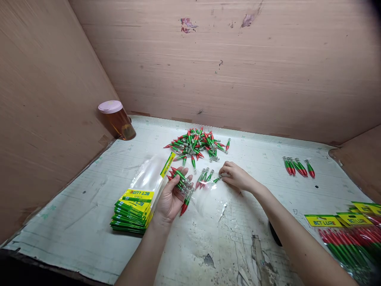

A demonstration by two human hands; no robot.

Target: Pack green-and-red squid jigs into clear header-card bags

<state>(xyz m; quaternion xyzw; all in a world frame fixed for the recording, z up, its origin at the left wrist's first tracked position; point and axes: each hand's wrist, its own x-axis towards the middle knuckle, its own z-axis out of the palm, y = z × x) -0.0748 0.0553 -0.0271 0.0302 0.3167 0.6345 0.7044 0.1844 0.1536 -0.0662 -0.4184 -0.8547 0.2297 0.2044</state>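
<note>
Several red-and-green fishing lures (178, 180) with silvery hooks rest across the palm and fingers of my left hand (168, 204), the thumb closed over them. One more lure (186, 203) hangs beside that palm, pointing down. My right hand (236, 175) has its fingers pinched at the hook end of a lure (217, 179) lying on the table. Just left of that lure, several others (204, 178) lie in a row. A clear plastic sheet or bag (208, 198) spreads below them; its exact edges are hard to make out.
Behind my hands sits a heap of lures (195, 145). Left lies a stack of yellow-topped clear packets (132, 210). A lidded jar (119, 121) of amber liquid stands back left. At right are a lure group (297, 167) and filled packets (348, 238). Wooden walls (223, 71) enclose the table.
</note>
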